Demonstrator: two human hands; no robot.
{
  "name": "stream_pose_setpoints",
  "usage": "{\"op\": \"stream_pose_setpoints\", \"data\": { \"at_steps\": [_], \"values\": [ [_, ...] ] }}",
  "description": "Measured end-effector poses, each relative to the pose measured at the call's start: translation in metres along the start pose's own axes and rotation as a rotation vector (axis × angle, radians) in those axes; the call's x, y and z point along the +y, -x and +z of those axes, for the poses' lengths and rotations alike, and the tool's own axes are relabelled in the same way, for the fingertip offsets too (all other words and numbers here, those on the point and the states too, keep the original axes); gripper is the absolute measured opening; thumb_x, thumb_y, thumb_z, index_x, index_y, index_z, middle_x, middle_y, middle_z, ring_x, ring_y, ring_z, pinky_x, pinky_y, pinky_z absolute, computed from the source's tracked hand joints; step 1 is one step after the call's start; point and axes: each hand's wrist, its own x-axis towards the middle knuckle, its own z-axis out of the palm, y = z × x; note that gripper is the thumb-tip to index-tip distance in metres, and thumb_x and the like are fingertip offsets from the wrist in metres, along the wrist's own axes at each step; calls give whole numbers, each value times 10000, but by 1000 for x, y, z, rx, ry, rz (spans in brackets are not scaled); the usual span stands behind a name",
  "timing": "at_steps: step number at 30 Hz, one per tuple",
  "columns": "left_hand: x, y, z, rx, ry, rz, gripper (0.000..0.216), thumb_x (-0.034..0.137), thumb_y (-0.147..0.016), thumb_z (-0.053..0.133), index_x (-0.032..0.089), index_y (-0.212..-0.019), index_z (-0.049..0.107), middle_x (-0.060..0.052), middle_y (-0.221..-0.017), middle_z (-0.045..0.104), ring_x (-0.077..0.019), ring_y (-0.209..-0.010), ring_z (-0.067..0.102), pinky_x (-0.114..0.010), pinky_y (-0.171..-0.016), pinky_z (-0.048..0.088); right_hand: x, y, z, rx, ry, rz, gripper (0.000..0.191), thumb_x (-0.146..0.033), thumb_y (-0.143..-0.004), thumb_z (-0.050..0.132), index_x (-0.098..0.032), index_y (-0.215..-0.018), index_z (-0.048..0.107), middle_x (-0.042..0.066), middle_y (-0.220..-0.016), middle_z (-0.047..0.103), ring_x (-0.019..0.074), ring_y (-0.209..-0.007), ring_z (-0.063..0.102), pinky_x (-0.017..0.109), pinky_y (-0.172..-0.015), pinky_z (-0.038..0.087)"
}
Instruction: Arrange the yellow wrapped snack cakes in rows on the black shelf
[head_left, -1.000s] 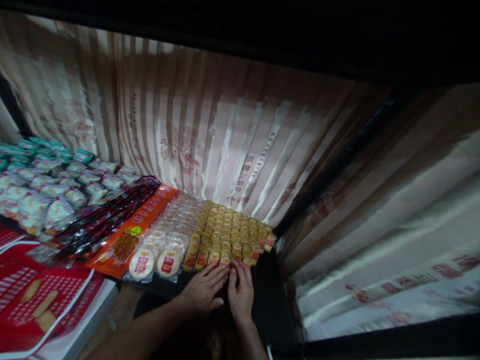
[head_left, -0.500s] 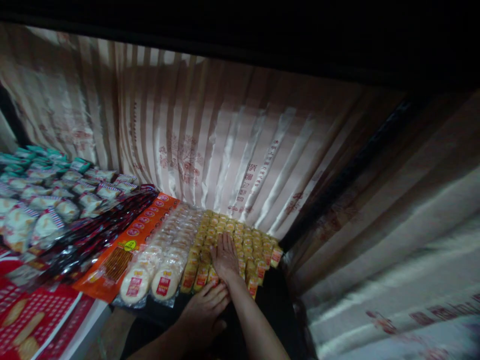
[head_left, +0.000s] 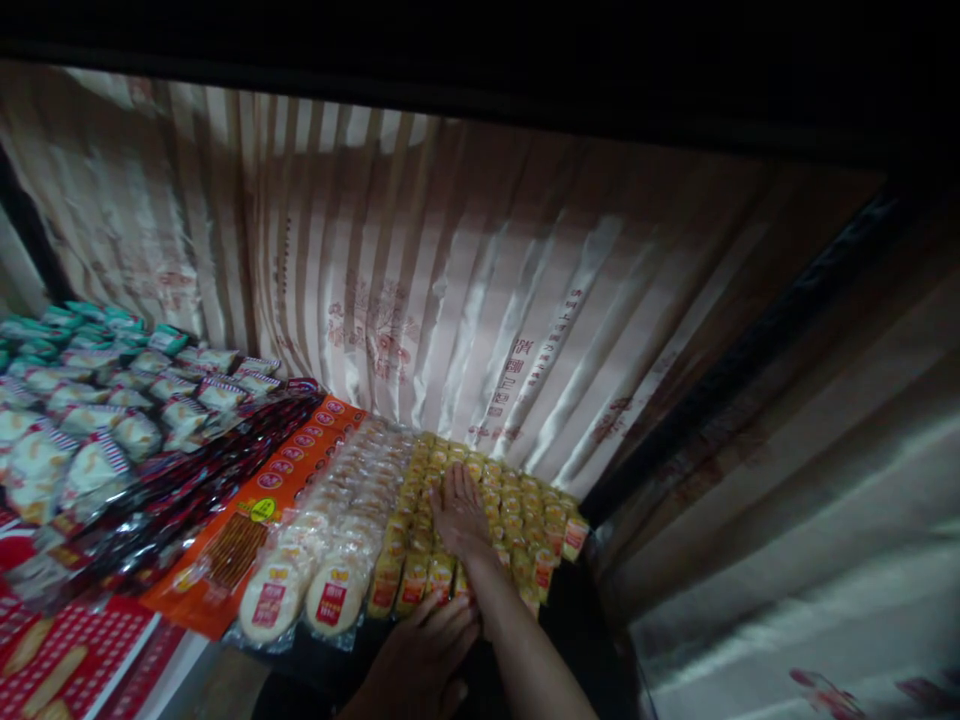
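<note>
Rows of small yellow-wrapped snack packs (head_left: 517, 510) stand close together on a dark surface (head_left: 577, 620). My right hand (head_left: 459, 515) lies flat on top of them, its fingers stretched toward the curtain. Lower down, my left hand (head_left: 431, 645) rests against the front ends of the nearest packs, fingers extended side by side, with the right forearm passing beside its fingertips. Neither hand grasps a pack. Some of the packs are hidden beneath the right hand and arm. Directly left are two rows of round white crackers (head_left: 334, 595) in clear wrappers.
Farther left lie an orange snack bag (head_left: 225, 545), dark shiny packets (head_left: 176, 490), white packets (head_left: 97, 465) and green packets (head_left: 124, 320). A red checked package (head_left: 67, 650) fills the lower left. A pleated printed curtain (head_left: 420, 290) hangs behind, and a dark post (head_left: 720, 390) slants at the right.
The view has shifted slightly, so the goods appear a little lower and to the right. The left hand appears lower in the picture; the right hand stays flat on the yellow packs.
</note>
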Motion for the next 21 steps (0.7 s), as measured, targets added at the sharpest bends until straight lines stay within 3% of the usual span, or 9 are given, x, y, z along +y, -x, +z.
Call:
{"op": "stream_pose_setpoints", "data": {
  "at_steps": [3, 9, 21],
  "values": [
    [-2, 0, 6, 74, -141, 21, 566, 415, -946, 328, 131, -1428, 249, -22, -1505, 255, -166, -1389, 189, -335, -1138, 197, 2, -4, 2, -6, -6, -10, 664, -459, -932, 163, -27, -1437, 170, 98, -1530, 86, 197, -1418, 17, 334, -1147, 3],
    [-12, -4, 26, 287, -412, 125, 448, 422, -946, 356, 167, -1292, 484, -13, -1413, 435, -191, -1358, 260, -342, -1142, 186, 4, -32, -2, 41, 15, 48, 650, -448, -934, 153, -44, -1443, 167, 98, -1529, 109, 190, -1420, 26, 356, -1146, 32],
    [-12, -5, 16, 174, -348, 124, 498, 443, -935, 344, 147, -1320, 455, -34, -1421, 423, -186, -1357, 256, -326, -1122, 219, 12, -49, -1, 61, 26, 132, 666, -485, -926, 138, -74, -1448, 185, 102, -1527, 155, 203, -1418, 74, 373, -1132, 47]
  ]
}}
